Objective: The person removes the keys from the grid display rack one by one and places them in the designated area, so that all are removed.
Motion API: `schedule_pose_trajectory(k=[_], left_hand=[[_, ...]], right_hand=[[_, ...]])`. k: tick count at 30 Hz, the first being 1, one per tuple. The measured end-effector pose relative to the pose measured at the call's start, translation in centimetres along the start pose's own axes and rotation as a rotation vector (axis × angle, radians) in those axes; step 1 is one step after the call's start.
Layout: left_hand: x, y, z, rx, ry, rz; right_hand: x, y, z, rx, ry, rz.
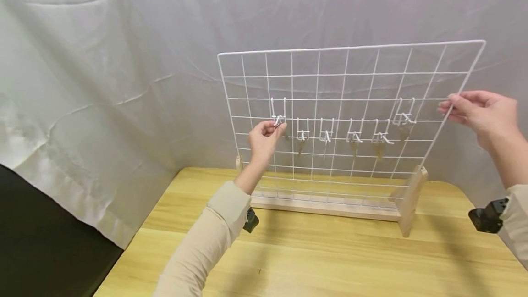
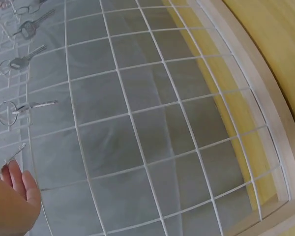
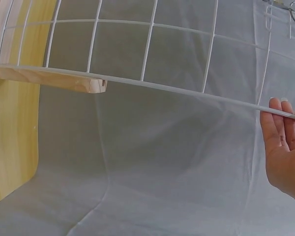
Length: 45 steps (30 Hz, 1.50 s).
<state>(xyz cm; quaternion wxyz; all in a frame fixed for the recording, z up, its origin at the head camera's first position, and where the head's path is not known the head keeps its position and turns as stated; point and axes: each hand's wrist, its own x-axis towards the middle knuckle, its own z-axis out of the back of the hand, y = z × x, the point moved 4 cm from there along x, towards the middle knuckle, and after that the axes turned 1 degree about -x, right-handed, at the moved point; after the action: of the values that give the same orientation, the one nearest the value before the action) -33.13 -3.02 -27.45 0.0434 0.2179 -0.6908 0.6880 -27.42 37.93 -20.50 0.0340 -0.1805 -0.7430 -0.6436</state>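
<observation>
A white wire grid [image 1: 346, 74] stands upright in a wooden base, with several white hooks along it. My left hand [image 1: 264, 139] is at the leftmost hook [image 1: 278, 118], pinching a key [image 2: 15, 153] whose blade sticks out past the fingertips in the left wrist view. The fingers mostly hide its ring. My right hand [image 1: 486, 111] grips the grid's right side wire, thumb in front, as the right wrist view [image 3: 285, 132] also shows. Other keys hang by rings on the hooks to the right, among them a silver key [image 2: 37, 105] and a brass-coloured key [image 1: 379, 151].
The wooden base [image 1: 326, 207] sits on a wood-grain table [image 1: 330, 251], its right foot [image 1: 412, 200] reaching forward. Behind the grid hangs a grey curtain [image 1: 165, 35]. A dark area [image 1: 41, 237] lies left of the table.
</observation>
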Motion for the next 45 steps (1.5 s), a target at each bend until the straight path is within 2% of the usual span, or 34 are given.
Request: schedule_pose_trajectory(k=[8,15,21,28,35,41,45], left_hand=[[0.1,-0.1,0.2,0.012,0.063,-0.011],[0.1,-0.7,0.6,0.002,0.092,-0.009],[0.1,-1.2,1.2,0.006,0.12,-0.025],[-0.3,-1.5,1.9,0.02,0.157,-0.022],[-0.7,-1.9,2.4,0.048,0.181,-0.018],[-1.2,-2.0,2.6,0.048,0.197,-0.002],[-1.4,-2.2,3.0,0.039,0.204,0.003]], right_hand=[[-0.4,0.0,0.1,-0.051,-0.002,-0.021],[-0.1,0.1,0.0,-0.114,-0.035,-0.04],[0.0,0.2,-0.3,-0.099,-0.019,-0.039],[-0.3,0.3,-0.3,-0.068,0.008,0.005],[-0.2,0.4,-0.2,-0.124,0.002,-0.004],[-0.4,0.6,-0.4,-0.106,0.019,-0.013],[-0.3,0.6,-0.4,-0.139,0.029,-0.017]])
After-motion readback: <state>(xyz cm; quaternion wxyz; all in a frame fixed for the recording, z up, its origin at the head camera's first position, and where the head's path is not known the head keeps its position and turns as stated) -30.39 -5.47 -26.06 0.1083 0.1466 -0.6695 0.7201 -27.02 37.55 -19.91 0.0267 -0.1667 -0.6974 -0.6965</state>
